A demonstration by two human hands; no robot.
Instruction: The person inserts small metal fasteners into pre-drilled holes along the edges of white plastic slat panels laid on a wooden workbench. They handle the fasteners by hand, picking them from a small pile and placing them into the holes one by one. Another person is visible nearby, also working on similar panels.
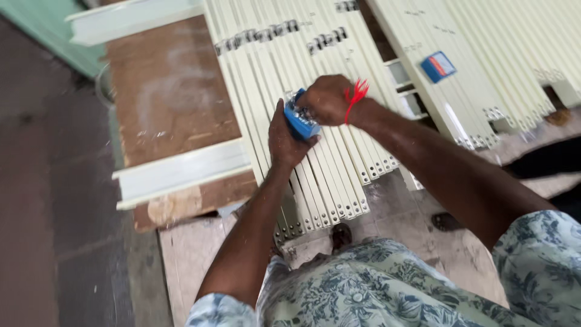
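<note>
— What sits at the centre of the frame?

— A small blue box [301,123] with small metal pieces inside, held above a stack of cream metal strips [302,91]. The left hand [285,140] is wrapped around the box from below, fingers closed on its side. The right hand [325,99] is bunched over the open top, fingertips pinched together inside it; whether they grip one of the pieces cannot be told.

— And on that wrist?

— A red thread [356,94] tied round the right wrist, its ends sticking out.

— What lies under the hands?

— The cream strips lie side by side, punched with holes at their near ends, on a worn wooden board [169,91]. Two pale angle sections [181,172] lie across that board to the left.

— Further out?

— A second bank of cream strips [484,54] lies to the right, with another blue box [438,66] resting on it, well apart from the hands. The person's floral shirt [363,290] fills the bottom edge.
</note>
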